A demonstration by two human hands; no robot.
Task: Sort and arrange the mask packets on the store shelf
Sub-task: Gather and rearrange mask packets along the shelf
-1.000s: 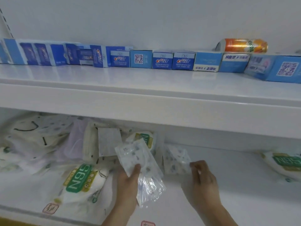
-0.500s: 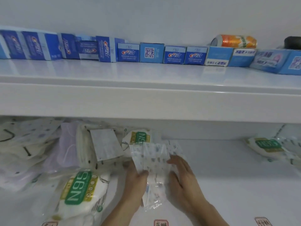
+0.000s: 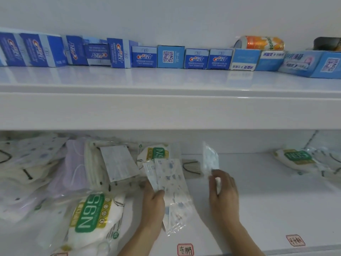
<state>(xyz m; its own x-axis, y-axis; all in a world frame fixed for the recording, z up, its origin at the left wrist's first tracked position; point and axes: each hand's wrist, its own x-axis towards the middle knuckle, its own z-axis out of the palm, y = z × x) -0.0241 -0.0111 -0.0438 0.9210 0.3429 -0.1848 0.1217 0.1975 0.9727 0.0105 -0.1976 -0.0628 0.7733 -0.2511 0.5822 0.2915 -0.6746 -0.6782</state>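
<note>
Single head-worn wide-angle view, no second camera to overlap. It faced forward and slightly down at a white store shelf unit, close in. The upper shelf (image 3: 166,84) ran across the middle of frame at about eye level, its top surface seen at a shallow angle, toothpaste boxes (image 3: 196,59) lined along the back wall. The lower shelf (image 3: 267,200) filled the bottom half, seen from above. Both forearms entered from the bottom edge. Straight edges bowed toward the frame sides.

Plain white wall (image 3: 166,15) behind white shelving (image 3: 166,111)
</note>
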